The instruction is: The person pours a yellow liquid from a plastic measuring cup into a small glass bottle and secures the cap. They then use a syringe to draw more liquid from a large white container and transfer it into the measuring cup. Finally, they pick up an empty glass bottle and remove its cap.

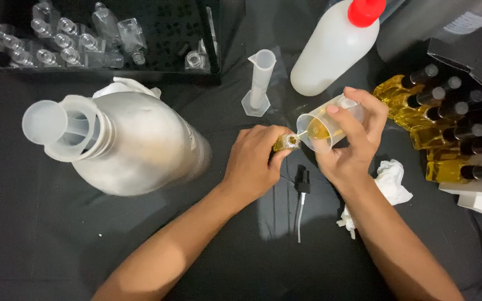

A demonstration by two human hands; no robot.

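One small clear glass bottle [287, 142] is pinched at centre by the left hand [252, 164] fingers. One translucent plastic cup [322, 125], tilted, spout touching the bottle mouth, is gripped by curled right hand [352, 142] fingers; amber liquid is seen inside. One black spray pump [302, 184] is laid just near on the black surface [57, 234]. One crumpled white tissue [389, 181] is seen right.

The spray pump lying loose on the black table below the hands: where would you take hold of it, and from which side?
Grip the spray pump by its black head, coming from above. It lies flat, its thin dip tube trailing toward the viewer; the head is its thickest part.
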